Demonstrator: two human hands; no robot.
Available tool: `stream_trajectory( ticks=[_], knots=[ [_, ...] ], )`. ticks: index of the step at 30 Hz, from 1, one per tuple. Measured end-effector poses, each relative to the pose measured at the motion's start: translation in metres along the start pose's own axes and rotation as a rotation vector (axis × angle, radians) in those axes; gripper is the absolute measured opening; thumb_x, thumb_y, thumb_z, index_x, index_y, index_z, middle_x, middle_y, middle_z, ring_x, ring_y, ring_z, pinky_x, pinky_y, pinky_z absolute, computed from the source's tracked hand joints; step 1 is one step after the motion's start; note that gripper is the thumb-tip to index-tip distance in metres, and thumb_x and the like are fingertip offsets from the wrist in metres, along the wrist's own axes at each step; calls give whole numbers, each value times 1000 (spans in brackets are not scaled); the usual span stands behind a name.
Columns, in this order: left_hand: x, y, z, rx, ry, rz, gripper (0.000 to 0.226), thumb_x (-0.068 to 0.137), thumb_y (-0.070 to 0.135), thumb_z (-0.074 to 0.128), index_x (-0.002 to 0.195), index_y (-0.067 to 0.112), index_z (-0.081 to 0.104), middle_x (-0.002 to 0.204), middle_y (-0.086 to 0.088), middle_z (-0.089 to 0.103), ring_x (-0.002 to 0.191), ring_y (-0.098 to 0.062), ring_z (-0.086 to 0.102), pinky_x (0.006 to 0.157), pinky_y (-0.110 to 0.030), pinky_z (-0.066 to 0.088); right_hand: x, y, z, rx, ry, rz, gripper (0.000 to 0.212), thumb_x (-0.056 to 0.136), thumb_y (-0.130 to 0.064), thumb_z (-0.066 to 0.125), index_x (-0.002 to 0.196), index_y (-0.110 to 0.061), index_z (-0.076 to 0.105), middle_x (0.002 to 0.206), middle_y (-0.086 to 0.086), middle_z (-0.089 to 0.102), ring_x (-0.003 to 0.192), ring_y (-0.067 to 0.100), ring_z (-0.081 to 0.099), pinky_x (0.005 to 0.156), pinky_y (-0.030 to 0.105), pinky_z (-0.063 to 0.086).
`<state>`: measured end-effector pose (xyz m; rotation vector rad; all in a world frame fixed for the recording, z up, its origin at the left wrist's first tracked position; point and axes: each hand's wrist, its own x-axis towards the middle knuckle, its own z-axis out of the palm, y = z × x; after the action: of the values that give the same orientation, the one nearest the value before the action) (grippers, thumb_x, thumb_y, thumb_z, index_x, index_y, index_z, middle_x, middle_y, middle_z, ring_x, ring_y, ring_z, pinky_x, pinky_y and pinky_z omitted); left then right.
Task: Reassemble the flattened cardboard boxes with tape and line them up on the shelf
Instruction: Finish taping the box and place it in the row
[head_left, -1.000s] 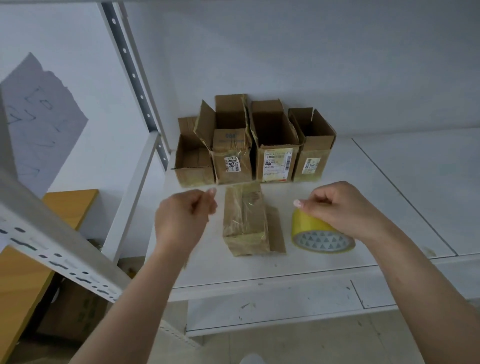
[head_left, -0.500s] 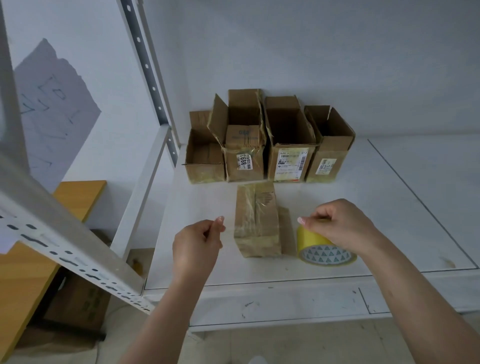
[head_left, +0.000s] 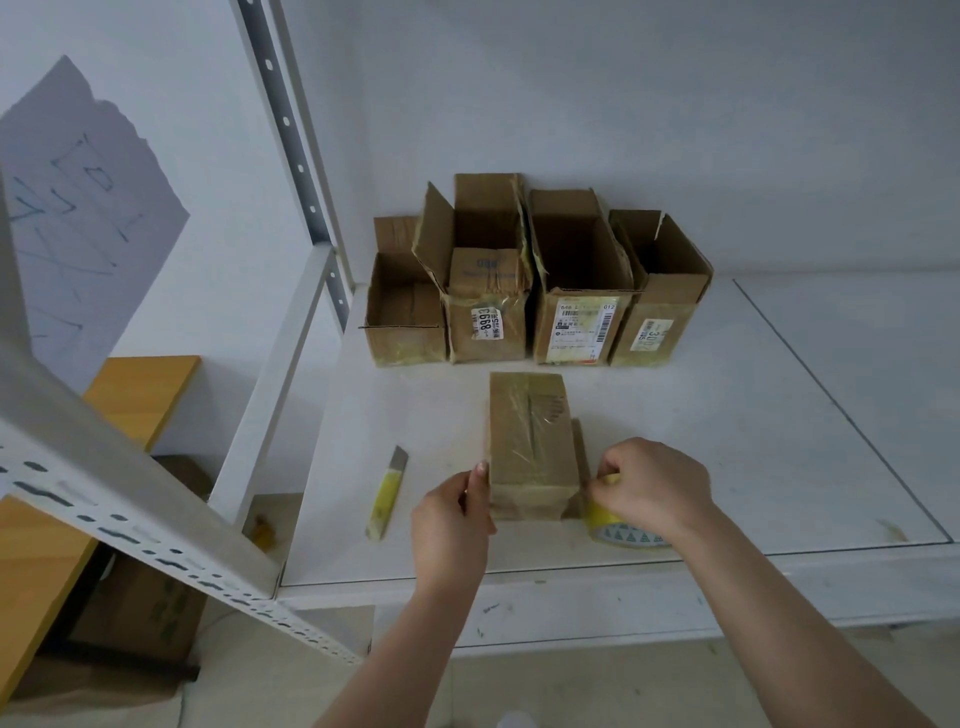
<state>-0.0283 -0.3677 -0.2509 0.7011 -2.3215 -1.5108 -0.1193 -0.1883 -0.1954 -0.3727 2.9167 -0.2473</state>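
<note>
the white metal shelf (head_left: 779, 415) carries a row of four open-topped cardboard boxes (head_left: 535, 291) against the back wall, three with front labels, one reading "8993" sideways, one showing "646" and "012" above a barcode, one too blurred to read. nearer the front edge lies the taped box (head_left: 527, 441), brown, closed, wrapped in glossy clear tape; the left hand (head_left: 452, 525) grasps its left side with the thumb up along the edge. the right hand (head_left: 649, 488) pinches the strip end of the yellow tape roll (head_left: 623, 530) just right of that box, and a yellow utility knife (head_left: 387, 493) lies to its left.
</note>
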Motion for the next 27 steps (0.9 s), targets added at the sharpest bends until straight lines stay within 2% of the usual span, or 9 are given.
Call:
stream_trajectory(
  ticks=[3,6,9,11,14,17,19,23,27],
  knots=[
    [2,1,4,-100,-47,-127,46,102,40,42,66,17,58,46,4,55,45,-10,54,58,-44,58,-1,-5,2,-23,15,3,24,84,-45,56,77,-23,63,74,-10,62,73,13,59,56,22,37],
    [3,1,8,-296,-108,-342,27,103,38,40,105,20,60,56,2,60,44,-7,52,45,-28,51,-3,-7,4,-31,32,10,23,85,-45,56,72,-26,57,71,-11,58,71,13,57,53,21,33],
    [5,0,8,-308,-178,-385,34,105,36,35,97,13,59,59,-1,57,45,-9,49,43,-23,44,-5,-8,5,-10,41,22,25,85,-47,57,70,-27,55,69,-11,56,72,13,57,54,22,33],
    [11,0,3,-151,-214,-311,30,104,32,36,102,14,60,61,0,60,51,-12,52,47,-25,43,-5,-7,5,-1,47,35,26,85,-48,58,74,-25,60,70,-11,58,72,13,58,54,22,34],
    [27,-4,-17,359,-153,-118,26,99,35,49,120,25,59,74,7,63,79,-17,62,62,-26,41,-5,-5,5,0,58,45,30,84,-49,58,77,-21,66,72,-8,62,70,12,59,53,21,36],
    [40,-16,-40,595,40,-16,45,94,49,54,130,21,53,113,0,57,114,-23,50,86,-33,44,-6,-4,6,13,75,50,32,82,-50,59,79,-19,68,75,-6,66,72,13,61,55,22,37],
    [46,-28,-50,792,37,-32,54,95,53,49,135,16,48,134,-8,45,124,-29,38,100,-36,38,-6,-4,6,22,76,49,31,82,-49,59,82,-19,69,79,-5,67,74,14,62,56,22,38],
    [49,-48,-57,967,-45,50,37,104,31,36,129,12,57,141,-5,48,124,-29,38,101,-30,34,-7,-3,6,37,67,39,32,83,-50,58,84,-20,69,81,-6,67,75,14,62,59,23,42],
    [52,-30,-67,735,36,37,28,99,3,35,111,7,60,112,-10,66,103,-29,56,84,-35,44,-6,-2,6,68,56,47,33,83,-52,57,82,-21,68,80,-8,66,74,13,61,61,24,45]
  ],
)
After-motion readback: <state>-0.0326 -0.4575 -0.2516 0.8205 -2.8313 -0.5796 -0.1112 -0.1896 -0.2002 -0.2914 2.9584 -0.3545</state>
